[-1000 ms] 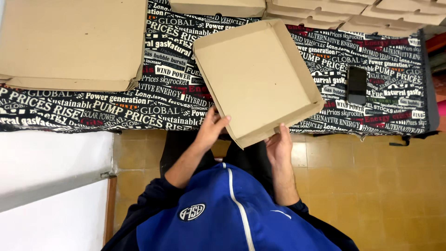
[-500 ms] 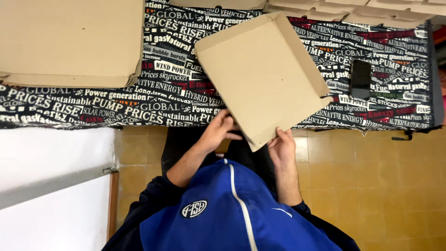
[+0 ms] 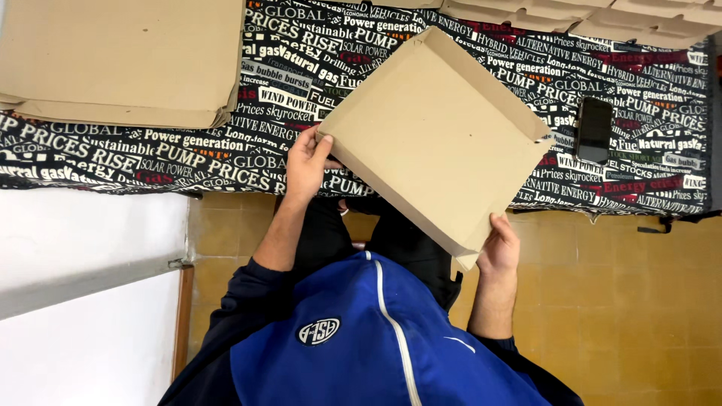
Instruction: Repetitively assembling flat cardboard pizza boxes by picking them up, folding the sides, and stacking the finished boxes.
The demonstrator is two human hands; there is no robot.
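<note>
A square brown cardboard box tray [image 3: 432, 139] with raised edges is held tilted over the near edge of the table. My left hand [image 3: 307, 164] grips its left corner, thumb on top. My right hand [image 3: 498, 246] holds the near corner, which hangs past the table edge above my lap. Both sleeves are dark blue.
The table carries a black cloth [image 3: 150, 150] printed with white and red lettering. A stack of flat cardboard sheets [image 3: 120, 64] lies at the left, more folded boxes [image 3: 602, 19] along the far right. A dark phone [image 3: 594, 129] lies at the right. Tiled floor [image 3: 639, 301] below.
The box has turned clockwise and shifted to the right. My left hand moved up to its left corner and my right hand slid down to the near corner.
</note>
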